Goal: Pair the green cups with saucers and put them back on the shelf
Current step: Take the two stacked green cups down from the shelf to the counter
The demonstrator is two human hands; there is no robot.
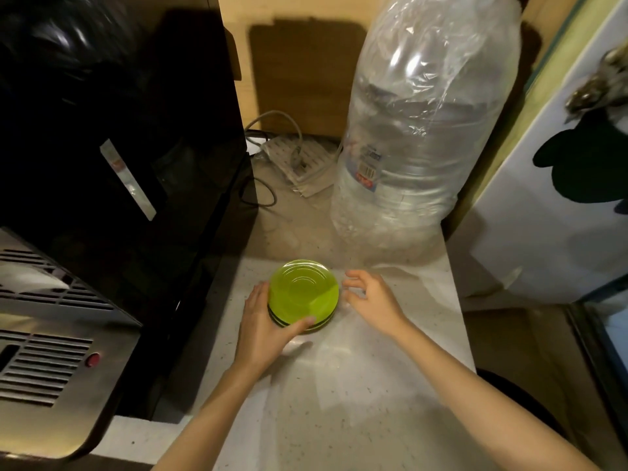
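Sitting mid-counter (pixel 356 385), the stack of green saucers (pixel 303 290) has bare room near and right — black appliance (pixel 119 147) left, bagged bottles (pixel 424 124) far. Translucent lime, dark-banded; left hand (pixel 265 328) clamped on it, right hand (pixel 372 300) spread, just beside.

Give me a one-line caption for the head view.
Left hand grips the green saucer stack on the counter; right hand hovers open beside it.

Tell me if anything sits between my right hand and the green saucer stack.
Nothing visible does. The right hand hovers open just right of the green saucer stack, with only bare countertop between them. The left hand already grips the stack's other side.
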